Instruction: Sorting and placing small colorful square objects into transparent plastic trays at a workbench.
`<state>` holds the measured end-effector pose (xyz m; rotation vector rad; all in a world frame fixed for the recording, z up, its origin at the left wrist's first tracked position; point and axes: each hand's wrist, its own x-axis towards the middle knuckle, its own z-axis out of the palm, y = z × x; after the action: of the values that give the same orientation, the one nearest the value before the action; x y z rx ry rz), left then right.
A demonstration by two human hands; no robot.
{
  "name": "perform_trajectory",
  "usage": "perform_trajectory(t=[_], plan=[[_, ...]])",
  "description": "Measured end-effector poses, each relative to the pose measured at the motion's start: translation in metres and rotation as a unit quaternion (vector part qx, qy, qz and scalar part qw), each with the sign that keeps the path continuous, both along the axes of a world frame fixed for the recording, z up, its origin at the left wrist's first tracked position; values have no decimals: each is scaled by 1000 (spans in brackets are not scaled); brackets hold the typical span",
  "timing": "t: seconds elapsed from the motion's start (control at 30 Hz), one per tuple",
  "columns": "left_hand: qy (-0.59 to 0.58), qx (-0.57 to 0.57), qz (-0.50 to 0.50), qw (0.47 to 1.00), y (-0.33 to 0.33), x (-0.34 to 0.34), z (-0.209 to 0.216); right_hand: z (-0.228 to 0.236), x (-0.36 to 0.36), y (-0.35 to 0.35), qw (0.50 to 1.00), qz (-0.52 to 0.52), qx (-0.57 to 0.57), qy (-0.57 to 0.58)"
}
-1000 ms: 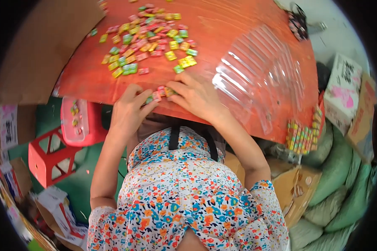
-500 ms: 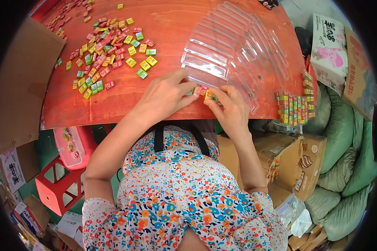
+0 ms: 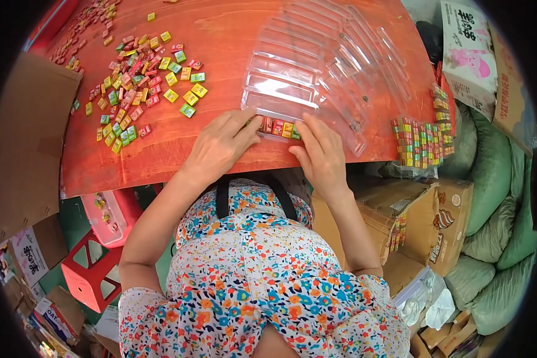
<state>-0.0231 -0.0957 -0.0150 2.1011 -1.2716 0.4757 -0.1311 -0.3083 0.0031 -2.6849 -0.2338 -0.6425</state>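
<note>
A short row of small red, yellow and green candy boxes lies in a clear plastic tray at the table's front edge. At its left end, my left hand has its fingers on the tray's edge and its thumb at the near side, closed about that end. My right hand rests stretched fingers on the right end, its thumb spread away toward me. The fingers cover both ends of the row. Behind it, a clear plastic strip of trays fans out flat, joined or overlapping; I cannot tell which.
Loose candy boxes lie scattered on the red table at left. Stacked rows of similar boxes stand at the right edge. A cardboard box borders the left side; a red stool and open carton sit below.
My right hand has let go of the yellow box it pinched and spread its fingers over the row's end. My left hand has shifted left, baring more of the row.
</note>
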Motion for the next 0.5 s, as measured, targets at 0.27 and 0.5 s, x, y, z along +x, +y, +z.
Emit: perform_trajectory(t=[0.27, 0.5], plan=[[55, -15, 2, 998, 0, 7, 7, -7, 8, 10, 995, 39, -62, 60], [42, 61, -50, 996, 0, 15, 10, -11, 15, 18, 988, 64, -104, 97]])
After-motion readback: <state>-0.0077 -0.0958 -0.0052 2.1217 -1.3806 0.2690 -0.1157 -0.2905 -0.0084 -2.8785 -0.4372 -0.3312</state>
